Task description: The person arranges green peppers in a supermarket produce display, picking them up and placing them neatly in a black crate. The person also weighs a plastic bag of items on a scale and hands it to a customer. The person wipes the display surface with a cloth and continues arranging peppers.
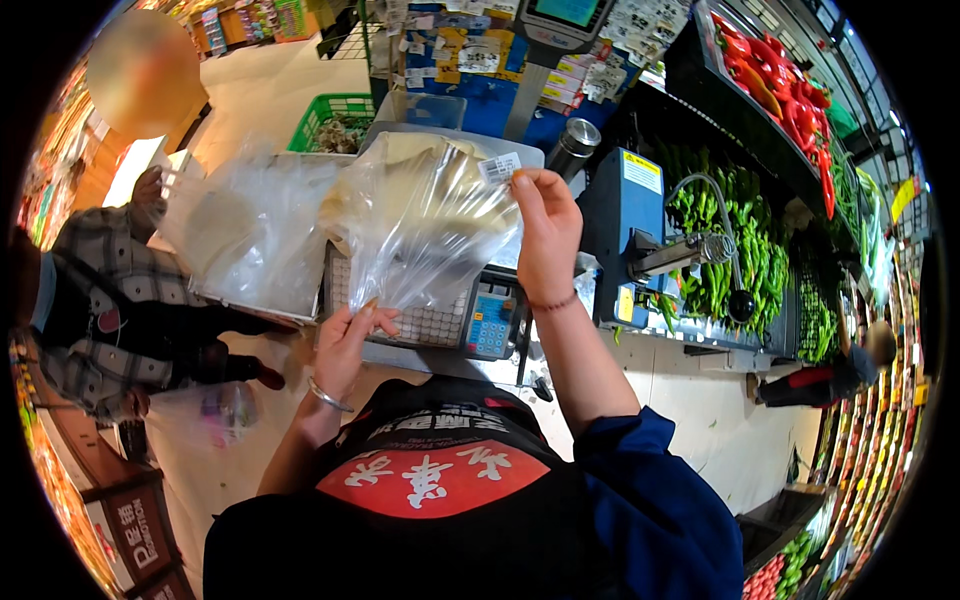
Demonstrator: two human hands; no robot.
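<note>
My left hand [346,341] pinches the near end of a clear plastic bag [420,247], pulled taut in shiny folds. Inside the bag lie pale yellow, folded sheets of food [420,161], on top of a weighing scale [442,322] with a keypad. At the bag's far right, the thumb and fingers of my right hand [551,225] hold a small white printed label [499,168] against or just above the plastic. Whether the label is stuck down cannot be seen.
A person in a plaid shirt [127,270] stands at left, holding a plastic bag [232,225]. Right of the scale are a blue bag-sealing device [630,225], a steel flask [577,139] and green peppers [739,262]. A display post [529,97] rises behind; another person [832,371] is far right.
</note>
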